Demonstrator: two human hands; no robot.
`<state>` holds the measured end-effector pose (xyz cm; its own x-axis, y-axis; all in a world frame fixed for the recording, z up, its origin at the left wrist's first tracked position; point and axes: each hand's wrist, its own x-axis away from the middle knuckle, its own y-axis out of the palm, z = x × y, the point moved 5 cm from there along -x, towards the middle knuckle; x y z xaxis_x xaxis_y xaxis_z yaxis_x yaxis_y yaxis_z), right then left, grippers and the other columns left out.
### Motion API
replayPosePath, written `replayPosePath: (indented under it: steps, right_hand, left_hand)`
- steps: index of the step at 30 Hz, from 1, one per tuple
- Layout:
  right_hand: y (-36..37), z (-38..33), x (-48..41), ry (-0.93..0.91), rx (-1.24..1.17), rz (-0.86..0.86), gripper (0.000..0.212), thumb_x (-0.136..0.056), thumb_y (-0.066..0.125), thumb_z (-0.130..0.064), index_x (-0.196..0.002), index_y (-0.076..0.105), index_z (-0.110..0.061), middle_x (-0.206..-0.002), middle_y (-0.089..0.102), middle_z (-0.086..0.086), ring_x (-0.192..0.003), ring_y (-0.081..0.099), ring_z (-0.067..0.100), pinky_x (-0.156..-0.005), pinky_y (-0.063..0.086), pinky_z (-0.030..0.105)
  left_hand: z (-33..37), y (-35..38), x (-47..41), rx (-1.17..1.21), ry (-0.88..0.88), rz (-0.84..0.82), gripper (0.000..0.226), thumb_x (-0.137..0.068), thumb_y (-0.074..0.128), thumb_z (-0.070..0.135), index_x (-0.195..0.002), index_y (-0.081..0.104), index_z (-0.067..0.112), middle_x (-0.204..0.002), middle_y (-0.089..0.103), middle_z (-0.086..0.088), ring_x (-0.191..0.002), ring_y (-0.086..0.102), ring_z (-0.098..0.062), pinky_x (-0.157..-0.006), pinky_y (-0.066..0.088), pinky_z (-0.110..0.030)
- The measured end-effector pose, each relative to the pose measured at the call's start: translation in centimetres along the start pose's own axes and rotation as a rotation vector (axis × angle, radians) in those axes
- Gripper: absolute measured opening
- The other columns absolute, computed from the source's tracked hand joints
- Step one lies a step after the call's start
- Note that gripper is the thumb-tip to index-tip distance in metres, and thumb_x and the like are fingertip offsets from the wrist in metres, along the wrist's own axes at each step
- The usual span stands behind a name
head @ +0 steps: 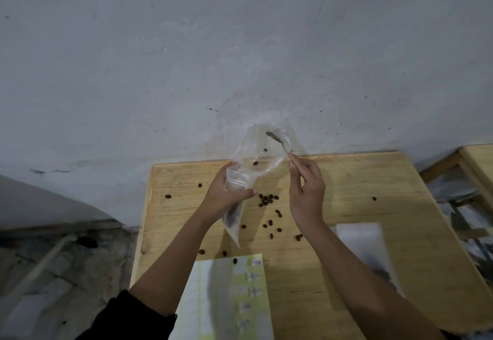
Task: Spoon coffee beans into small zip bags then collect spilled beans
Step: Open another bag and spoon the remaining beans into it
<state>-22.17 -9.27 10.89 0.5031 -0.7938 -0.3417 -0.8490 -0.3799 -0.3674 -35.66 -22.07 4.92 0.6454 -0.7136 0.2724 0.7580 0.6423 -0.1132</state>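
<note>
Two hands are working above the wooden table (pixel 373 179), the left hand (pixel 226 195) gripping a clear zip bag (pixel 256 150) around its middle, mouth gaping toward 1 o'clock, the right hand (pixel 306 190) pinching a spoon (pixel 277 141) whose bowl is hovering at that mouth, spilled coffee beans (pixel 268 199) lying scattered at 6 o'clock.

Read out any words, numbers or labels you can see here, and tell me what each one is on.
Nothing can be read for certain.
Labels on the yellow-green sheet: handwritten marks, perhaps numbers, too blurred to read.
Bag: no print visible.
Spoon: no marking visible.
Table: no text.
</note>
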Motion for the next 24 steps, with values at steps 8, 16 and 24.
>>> replayPosePath:
  steps: [8,16,24]
  right_hand:
    - [0.5,0.3,-0.1,0.044,-0.016,-0.051,0.026,-0.096,0.051,-0.013,-0.118,0.063,-0.011,-0.100,0.059,-0.003,-0.091,0.054,-0.007,-0.079,0.042,0.006]
    - [1.1,0.1,0.5,-0.031,0.041,-0.077,0.027,-0.096,0.050,-0.011,-0.120,0.062,-0.008,-0.105,0.060,0.003,-0.097,0.055,-0.002,-0.087,0.041,0.007]
    - [1.2,-0.6,-0.2,-0.161,0.070,-0.074,0.031,-0.094,0.049,-0.003,-0.123,0.059,-0.003,-0.101,0.056,0.005,-0.094,0.051,-0.005,-0.085,0.042,0.008]
  left_hand:
    - [-0.2,-1.1,0.3,-0.021,0.003,0.067,0.082,-0.065,0.085,0.026,-0.134,0.041,0.027,-0.138,0.039,0.009,-0.117,0.048,-0.013,-0.091,0.045,-0.021]
    - [-0.2,-1.5,0.3,0.037,-0.029,0.099,0.083,-0.065,0.084,0.025,-0.136,0.040,0.025,-0.122,0.049,0.009,-0.103,0.054,-0.006,-0.071,0.047,-0.012]
    - [0.3,-1.1,0.1,0.137,-0.040,0.053,0.074,-0.069,0.082,0.017,-0.132,0.043,0.024,-0.119,0.055,0.003,-0.100,0.057,-0.005,-0.067,0.050,-0.011]
